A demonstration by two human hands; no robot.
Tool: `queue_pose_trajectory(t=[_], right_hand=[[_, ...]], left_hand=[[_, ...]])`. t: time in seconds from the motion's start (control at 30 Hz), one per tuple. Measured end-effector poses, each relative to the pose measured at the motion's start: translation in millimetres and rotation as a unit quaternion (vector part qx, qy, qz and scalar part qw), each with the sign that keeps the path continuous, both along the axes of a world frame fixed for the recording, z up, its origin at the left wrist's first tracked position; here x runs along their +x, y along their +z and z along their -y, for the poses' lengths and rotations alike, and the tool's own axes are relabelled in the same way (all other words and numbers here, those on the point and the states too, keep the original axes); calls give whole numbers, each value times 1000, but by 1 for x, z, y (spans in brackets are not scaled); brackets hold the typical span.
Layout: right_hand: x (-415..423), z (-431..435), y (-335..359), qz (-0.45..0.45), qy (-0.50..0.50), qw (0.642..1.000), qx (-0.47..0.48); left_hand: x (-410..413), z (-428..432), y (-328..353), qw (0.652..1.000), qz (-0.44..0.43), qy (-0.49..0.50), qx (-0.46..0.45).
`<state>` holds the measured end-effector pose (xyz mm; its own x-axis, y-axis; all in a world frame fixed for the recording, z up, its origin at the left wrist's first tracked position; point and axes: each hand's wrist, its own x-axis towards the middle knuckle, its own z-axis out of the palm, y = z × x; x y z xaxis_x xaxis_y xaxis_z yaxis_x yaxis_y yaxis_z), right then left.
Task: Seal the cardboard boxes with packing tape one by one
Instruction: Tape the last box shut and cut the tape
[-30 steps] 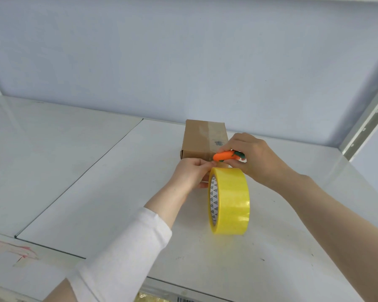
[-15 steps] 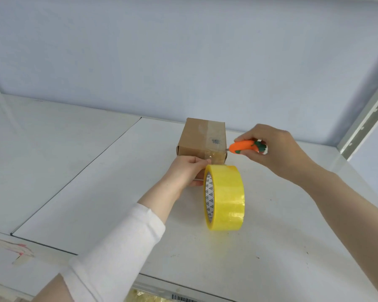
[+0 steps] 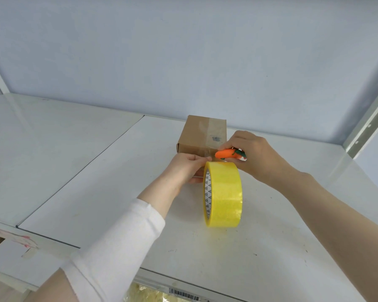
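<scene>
On the white table (image 3: 271, 247) I see one box (image 3: 202, 136) near the back wall, with clear tape already running across its top and down its near face, so I judge this box nearly sealed. The yellow roll (image 3: 226, 192) stands on edge just in front of it, apparently still joined by the strip, and my left hand (image 3: 184, 168) pinches the roll's top rim. My right hand (image 3: 255, 153) grips the orange cutter (image 3: 227, 154), tip at the strip, so cutting, pressing down the end and any further boxes, none in view, remain.
</scene>
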<state>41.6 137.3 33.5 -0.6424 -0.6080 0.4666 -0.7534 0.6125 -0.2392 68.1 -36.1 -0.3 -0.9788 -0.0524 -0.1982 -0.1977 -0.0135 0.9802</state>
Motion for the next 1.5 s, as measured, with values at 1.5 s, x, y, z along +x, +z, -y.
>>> queue_pose_trajectory(t=[1.5], right_hand=[[13,45,21,240,39,934,-263]], left_hand=[[52,36,30,960,-248,-6,-126]])
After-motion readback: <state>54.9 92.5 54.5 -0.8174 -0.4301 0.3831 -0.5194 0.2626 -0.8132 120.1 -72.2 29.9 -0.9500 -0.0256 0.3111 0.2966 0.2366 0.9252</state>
